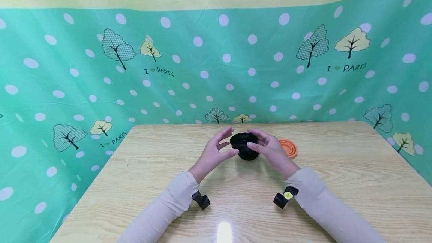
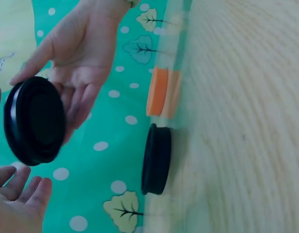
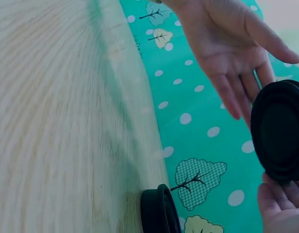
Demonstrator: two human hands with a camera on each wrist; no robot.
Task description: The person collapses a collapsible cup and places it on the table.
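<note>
A black collapsible cup (image 1: pixel 242 138), folded flat with rings on its face, is held above the table between both hands. My right hand (image 1: pixel 272 152) grips its right edge, thumb on the near side and fingers behind. My left hand (image 1: pixel 213 153) is spread at its left side, fingers loosely bent; contact is unclear. The left wrist view shows the raised cup (image 2: pixel 40 121) from below, at a slant. Under it a second black ringed piece (image 2: pixel 158 160) lies on the table, partly hidden in the head view. The right wrist view catches just part of it (image 3: pixel 159 211).
An orange ringed disc (image 1: pixel 289 147) lies flat on the wooden table (image 1: pixel 162 149), right of the black pieces and behind my right hand. Green dotted cloth (image 1: pixel 189 63) hangs behind the table and along its sides. Small black cameras (image 1: pixel 201 200) are strapped at both wrists.
</note>
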